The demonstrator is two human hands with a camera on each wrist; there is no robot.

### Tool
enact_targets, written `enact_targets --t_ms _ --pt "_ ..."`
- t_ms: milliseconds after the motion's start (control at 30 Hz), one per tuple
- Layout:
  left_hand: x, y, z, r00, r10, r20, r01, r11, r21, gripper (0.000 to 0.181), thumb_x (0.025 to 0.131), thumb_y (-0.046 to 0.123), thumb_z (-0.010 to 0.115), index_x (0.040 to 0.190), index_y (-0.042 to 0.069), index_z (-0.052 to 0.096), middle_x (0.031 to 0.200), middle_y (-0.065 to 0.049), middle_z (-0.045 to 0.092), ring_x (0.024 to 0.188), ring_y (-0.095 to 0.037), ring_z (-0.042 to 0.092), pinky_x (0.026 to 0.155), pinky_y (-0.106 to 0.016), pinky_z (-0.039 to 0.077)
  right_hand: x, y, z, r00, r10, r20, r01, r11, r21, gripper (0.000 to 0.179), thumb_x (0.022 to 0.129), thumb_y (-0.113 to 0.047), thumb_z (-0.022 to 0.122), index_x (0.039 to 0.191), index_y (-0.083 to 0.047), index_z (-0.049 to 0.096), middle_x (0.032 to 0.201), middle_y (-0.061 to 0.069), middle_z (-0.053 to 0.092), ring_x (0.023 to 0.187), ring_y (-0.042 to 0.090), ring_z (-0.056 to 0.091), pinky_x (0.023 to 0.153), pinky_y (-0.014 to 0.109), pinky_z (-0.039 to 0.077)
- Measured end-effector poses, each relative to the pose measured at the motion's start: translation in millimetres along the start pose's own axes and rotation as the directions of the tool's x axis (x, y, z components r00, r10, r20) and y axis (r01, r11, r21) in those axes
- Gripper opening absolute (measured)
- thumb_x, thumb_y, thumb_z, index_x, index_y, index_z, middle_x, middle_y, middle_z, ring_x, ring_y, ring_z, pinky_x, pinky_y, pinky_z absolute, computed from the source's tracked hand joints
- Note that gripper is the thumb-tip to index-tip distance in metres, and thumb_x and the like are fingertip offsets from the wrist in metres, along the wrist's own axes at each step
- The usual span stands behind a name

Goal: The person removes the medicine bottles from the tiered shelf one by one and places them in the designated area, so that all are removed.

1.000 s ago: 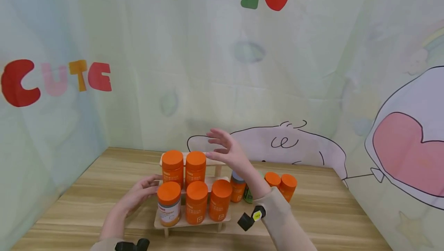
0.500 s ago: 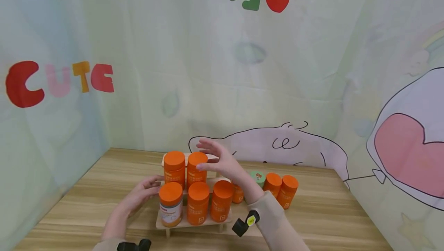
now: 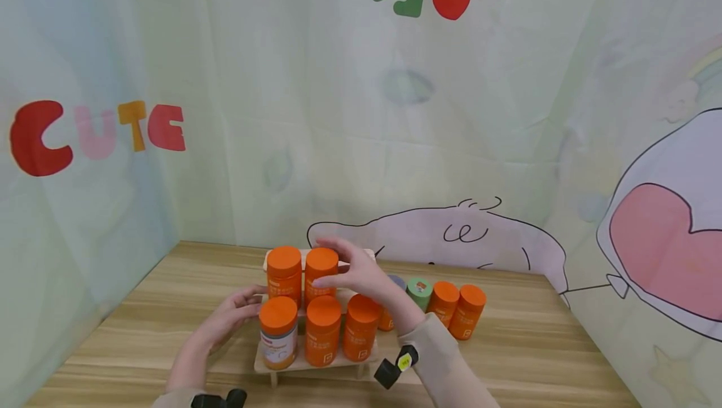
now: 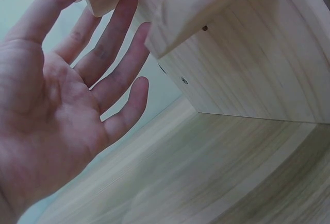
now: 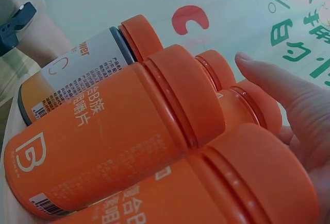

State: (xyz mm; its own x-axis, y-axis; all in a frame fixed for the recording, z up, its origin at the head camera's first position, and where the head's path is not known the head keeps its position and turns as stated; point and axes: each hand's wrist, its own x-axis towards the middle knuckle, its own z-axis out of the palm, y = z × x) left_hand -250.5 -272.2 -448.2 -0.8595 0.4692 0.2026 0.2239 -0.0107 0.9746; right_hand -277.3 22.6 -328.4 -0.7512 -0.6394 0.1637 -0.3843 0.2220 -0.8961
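Observation:
A stepped wooden rack (image 3: 316, 367) stands on the table. Three orange-capped bottles fill its lowest step: one white-labelled bottle (image 3: 278, 339) and two all-orange ones. Two more orange bottles stand on the step behind, a left one (image 3: 284, 273) and a right one (image 3: 321, 270). My right hand (image 3: 358, 273) is around the right rear bottle, thumb in front and fingers behind. In the right wrist view a gap shows between thumb (image 5: 265, 77) and cap (image 5: 260, 105). At the rack's left side, my left hand (image 4: 77, 90) has loosely bent fingers, with fingertips at the wooden board (image 4: 201, 13).
Right of the rack stand a blue-lidded bottle (image 3: 388, 317), partly hidden by my right forearm, a green-lidded container (image 3: 419, 292) and two orange bottles (image 3: 467, 314). A printed curtain (image 3: 350, 113) hangs behind the wooden table (image 3: 519, 345).
My right hand has moved left and down, from beside the right rear bottle to around it. The left hand stays at the rack's side, and the bottles keep their places.

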Motion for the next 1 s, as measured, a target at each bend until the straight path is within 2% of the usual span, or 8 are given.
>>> enact_targets --t_ms 200,400,667,1000 --pt "0.0 -0.2 0.6 1.000 -0.006 0.002 0.006 1.000 -0.007 0.033 0.102 0.011 0.045 0.115 0.038 0.059 0.112 0.018 0.064 0.103 0.000 0.061 0.090 -0.017 0.047 -0.5 0.3 1.4 1.000 0.030 0.006 -0.030 1.000 0.006 0.071 0.083 -0.014 0.077 0.145 -0.017 0.043 0.136 0.005 0.056 0.115 0.016 0.057 0.099 0.032 0.048" --pt "0.3 -0.6 0.8 1.000 -0.018 -0.005 0.018 1.000 -0.006 0.031 0.101 0.012 0.046 0.115 0.038 0.058 0.112 0.018 0.064 0.103 -0.001 0.061 0.089 -0.017 0.047 0.4 2.2 1.4 0.999 0.032 0.004 -0.032 0.999 0.000 0.070 0.082 -0.013 0.077 0.144 -0.013 0.043 0.134 0.006 0.058 0.115 0.018 0.058 0.099 0.035 0.048" --pt "-1.1 1.0 1.3 0.999 -0.049 -0.024 0.049 0.999 -0.005 0.029 0.101 0.014 0.047 0.116 0.036 0.058 0.112 0.018 0.063 0.103 -0.001 0.060 0.090 -0.018 0.047 0.9 3.8 2.1 0.999 0.048 -0.006 -0.049 0.999 -0.022 0.064 0.082 -0.013 0.078 0.139 -0.015 0.048 0.130 0.004 0.060 0.111 0.017 0.060 0.095 0.033 0.050" --pt "0.8 1.0 1.1 1.000 -0.019 -0.015 0.019 1.000 -0.006 0.033 0.102 0.011 0.045 0.116 0.038 0.058 0.113 0.018 0.063 0.103 0.000 0.060 0.089 -0.017 0.047 2.0 4.0 1.5 0.999 0.045 -0.016 -0.046 0.998 -0.052 0.062 0.082 -0.015 0.078 0.138 -0.016 0.050 0.129 0.003 0.061 0.110 0.016 0.060 0.096 0.033 0.049"
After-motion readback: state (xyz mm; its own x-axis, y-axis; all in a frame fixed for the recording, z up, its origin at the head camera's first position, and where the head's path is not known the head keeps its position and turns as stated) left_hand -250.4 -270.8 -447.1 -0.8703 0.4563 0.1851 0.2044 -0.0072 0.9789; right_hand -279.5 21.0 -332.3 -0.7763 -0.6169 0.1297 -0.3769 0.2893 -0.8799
